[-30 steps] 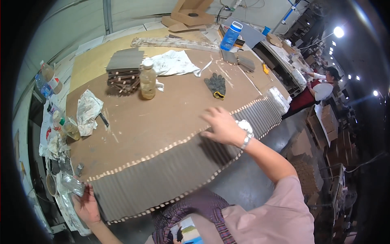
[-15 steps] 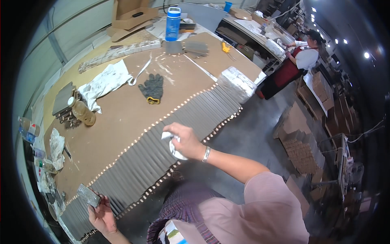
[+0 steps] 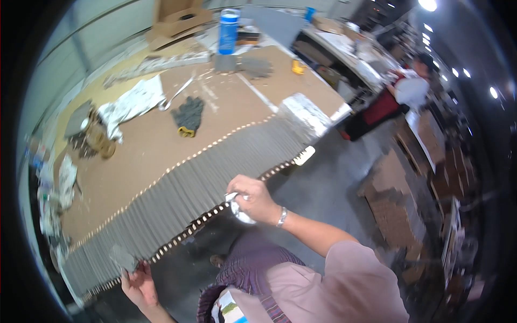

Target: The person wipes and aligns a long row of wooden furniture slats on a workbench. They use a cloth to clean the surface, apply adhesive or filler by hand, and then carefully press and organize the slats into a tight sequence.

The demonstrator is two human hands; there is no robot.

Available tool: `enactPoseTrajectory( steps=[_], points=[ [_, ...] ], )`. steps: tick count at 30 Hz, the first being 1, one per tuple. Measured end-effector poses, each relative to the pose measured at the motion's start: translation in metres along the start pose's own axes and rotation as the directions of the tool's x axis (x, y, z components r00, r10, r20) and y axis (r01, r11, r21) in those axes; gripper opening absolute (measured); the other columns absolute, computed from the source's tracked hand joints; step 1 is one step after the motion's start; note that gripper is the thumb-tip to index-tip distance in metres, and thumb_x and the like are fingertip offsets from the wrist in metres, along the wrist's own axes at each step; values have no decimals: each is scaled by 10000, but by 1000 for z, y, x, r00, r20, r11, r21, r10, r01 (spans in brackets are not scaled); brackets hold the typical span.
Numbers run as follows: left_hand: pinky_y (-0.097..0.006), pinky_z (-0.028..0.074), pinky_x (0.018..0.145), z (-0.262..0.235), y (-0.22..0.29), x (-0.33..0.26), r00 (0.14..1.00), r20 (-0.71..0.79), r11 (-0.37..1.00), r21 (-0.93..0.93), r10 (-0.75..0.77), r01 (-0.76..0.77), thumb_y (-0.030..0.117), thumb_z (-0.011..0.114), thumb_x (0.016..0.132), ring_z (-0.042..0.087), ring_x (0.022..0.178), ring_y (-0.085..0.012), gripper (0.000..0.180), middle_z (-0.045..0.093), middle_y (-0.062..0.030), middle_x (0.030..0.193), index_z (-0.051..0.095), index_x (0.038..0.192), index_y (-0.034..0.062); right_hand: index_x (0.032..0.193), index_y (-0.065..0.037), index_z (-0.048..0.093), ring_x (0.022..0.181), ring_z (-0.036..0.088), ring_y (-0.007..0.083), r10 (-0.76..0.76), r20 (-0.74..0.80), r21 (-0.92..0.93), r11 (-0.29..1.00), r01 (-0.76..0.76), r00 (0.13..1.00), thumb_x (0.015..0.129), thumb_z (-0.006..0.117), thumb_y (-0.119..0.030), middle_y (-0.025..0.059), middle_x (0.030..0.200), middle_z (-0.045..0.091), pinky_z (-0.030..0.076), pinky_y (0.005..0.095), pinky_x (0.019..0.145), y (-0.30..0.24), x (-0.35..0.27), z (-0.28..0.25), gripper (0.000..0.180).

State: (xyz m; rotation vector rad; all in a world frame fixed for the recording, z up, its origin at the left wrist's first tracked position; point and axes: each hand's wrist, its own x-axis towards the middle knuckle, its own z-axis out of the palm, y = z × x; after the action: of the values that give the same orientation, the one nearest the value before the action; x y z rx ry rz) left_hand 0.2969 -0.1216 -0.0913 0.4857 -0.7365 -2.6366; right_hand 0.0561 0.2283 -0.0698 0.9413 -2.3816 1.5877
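Left hand (image 3: 141, 288): narrow grip, fingertips and thumb on a grey block (image 3: 124, 259). Block sits over the left part of the row of grey strips (image 3: 177, 188) in view; blur, can't tell if it touches. Right hand (image 3: 255, 201): grip closed around a white wad (image 3: 240, 211), fingers at the row's near edge, about mid-length. Can't tell if wad and strips are in contact.

Row location: runs diagonally along the near edge of the brown surface (image 3: 148, 161), lower left to upper right. Strips lie side by side, pale ends showing along both long edges. Silvery wrapped block (image 3: 306, 116) is at the right end of the row.

Beyond the row: dark grey glove (image 3: 188, 114), yellow cuff toward the row. White cloth (image 3: 134, 105) to its left, then a bottle of amber liquid (image 3: 102, 142) just beside a stack of grey pieces (image 3: 79, 121). Crumpled white rag (image 3: 67, 180) farther left. Far side: blue bottle (image 3: 228, 33) upright, flat grey pieces (image 3: 256, 66) near it, yellow tool (image 3: 298, 67) to the right, cardboard box (image 3: 179, 22) at back left.

Off to the right: co-worker (image 3: 401, 99) standing by another bench (image 3: 344, 56), stacked cardboard (image 3: 396, 207) on the floor.
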Motion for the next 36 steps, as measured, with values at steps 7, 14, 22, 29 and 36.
enactPoseTrajectory(
  steps=[7,14,22,29,36],
  points=[
    [-453,501,984,60,-67,-20,933,-179,938,209,313,-275,171,565,993,635,1088,-247,348,662,-104,1236,561,1316,42,856,8,652,798,677,302,-228,131,-152,957,247,965,644,548,74,138,902,674,559,375,721,63,37,-107,245],
    [-287,502,830,153,-165,50,704,-149,240,970,695,-31,-6,706,825,597,985,-137,389,617,-48,1040,630,1207,-16,865,29,625,789,642,295,-90,176,-261,956,135,980,678,489,111,154,899,645,518,351,717,153,74,-207,245],
    [-402,526,748,212,-236,98,711,332,-518,854,620,53,83,777,709,623,879,-313,370,610,-140,992,647,1046,9,847,-7,619,872,625,337,-65,333,-344,921,186,941,666,577,94,132,931,637,511,425,749,231,84,-222,211],
    [-450,501,789,206,-238,122,751,328,-588,803,574,99,147,754,707,582,915,-348,393,596,-144,990,625,1060,33,851,-25,577,836,596,351,-68,435,-318,921,224,898,659,584,41,134,908,596,487,445,696,245,85,-218,203],
    [-418,530,777,206,-227,131,760,369,-609,792,536,46,96,770,670,630,882,-312,371,646,-135,992,648,1010,11,847,-21,551,822,578,368,-21,474,-363,906,217,880,652,570,37,149,884,561,473,459,680,243,89,-214,205]
  ],
)
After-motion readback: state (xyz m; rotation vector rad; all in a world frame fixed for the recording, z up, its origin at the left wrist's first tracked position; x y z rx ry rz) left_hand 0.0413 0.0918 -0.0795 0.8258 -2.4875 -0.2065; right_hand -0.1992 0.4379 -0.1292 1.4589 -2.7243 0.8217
